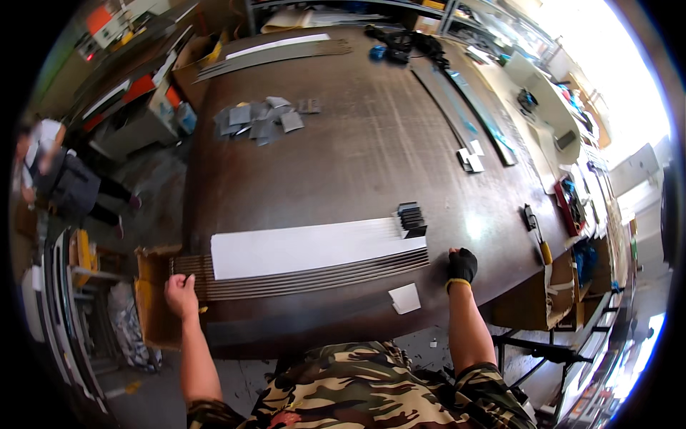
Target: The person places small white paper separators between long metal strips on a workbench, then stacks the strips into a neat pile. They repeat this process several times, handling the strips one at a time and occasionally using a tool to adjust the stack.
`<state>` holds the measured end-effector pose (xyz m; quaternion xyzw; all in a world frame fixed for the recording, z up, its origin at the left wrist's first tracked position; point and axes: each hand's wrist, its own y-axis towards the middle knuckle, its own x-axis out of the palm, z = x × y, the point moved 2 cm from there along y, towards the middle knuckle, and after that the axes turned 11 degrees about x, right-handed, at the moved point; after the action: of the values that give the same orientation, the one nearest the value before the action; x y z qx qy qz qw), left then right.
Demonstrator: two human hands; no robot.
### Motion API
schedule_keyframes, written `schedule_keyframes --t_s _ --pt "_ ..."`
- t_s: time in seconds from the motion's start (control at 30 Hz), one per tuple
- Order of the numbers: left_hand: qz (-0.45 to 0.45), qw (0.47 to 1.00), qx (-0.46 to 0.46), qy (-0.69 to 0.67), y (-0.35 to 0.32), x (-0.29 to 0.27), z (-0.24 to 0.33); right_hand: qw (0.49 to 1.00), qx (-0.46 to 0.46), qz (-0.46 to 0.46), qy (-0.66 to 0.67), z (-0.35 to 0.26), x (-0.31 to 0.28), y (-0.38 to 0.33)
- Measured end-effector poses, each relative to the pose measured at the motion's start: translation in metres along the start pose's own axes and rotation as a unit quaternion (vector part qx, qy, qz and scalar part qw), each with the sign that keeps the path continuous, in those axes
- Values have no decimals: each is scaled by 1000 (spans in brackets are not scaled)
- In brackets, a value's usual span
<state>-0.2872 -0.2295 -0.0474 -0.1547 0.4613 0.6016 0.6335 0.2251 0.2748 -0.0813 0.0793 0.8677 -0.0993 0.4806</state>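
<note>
Closest to my camera was the camouflage shirt [336, 379], at six o'clock. Beyond it, toward seven o'clock from the middle of my view, long narrow strips [321, 272] lay side by side on the dark tabletop [343, 171], partly under a flat white layer [307, 248]. At eight o'clock I had the bare left grip [181, 294] by the strips' left end, its fingers drawn in; I couldn't tell whether they pinched one. At four o'clock the black-gloved right grip [461, 264] was curled closed, just beyond the strips' right end. A small white piece [406, 299] lay at five o'clock, dark ridged pieces [411, 218] sat at three, and a loose heap of grey squares [264, 118] was spread at eleven.
</note>
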Motion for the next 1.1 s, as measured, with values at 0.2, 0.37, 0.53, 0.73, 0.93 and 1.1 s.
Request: schedule_keyframes --t_s 0.2,0.37,0.53,0.73,0.93,1.1 --pt "-222 862 425 -163 -117 32 173 971 -239 -2 -30 11 -32 -104" --pt "-359 756 497 -229 -181 78 263 955 -284 -3 -81 0 -20 -174" --pt "-340 758 509 -227 -178 91 284 960 -279 4 -23 -1 -21 -173" --pt "-266 787 536 -147 -163 100 301 970 -241 19 26 -23 -16 -79" --pt "-280 795 527 -109 -165 120 299 966 -259 -10 21 -47 15 -54" --pt "-287 794 522 -118 -169 125 296 963 -261 -40 56 -43 18 -52"
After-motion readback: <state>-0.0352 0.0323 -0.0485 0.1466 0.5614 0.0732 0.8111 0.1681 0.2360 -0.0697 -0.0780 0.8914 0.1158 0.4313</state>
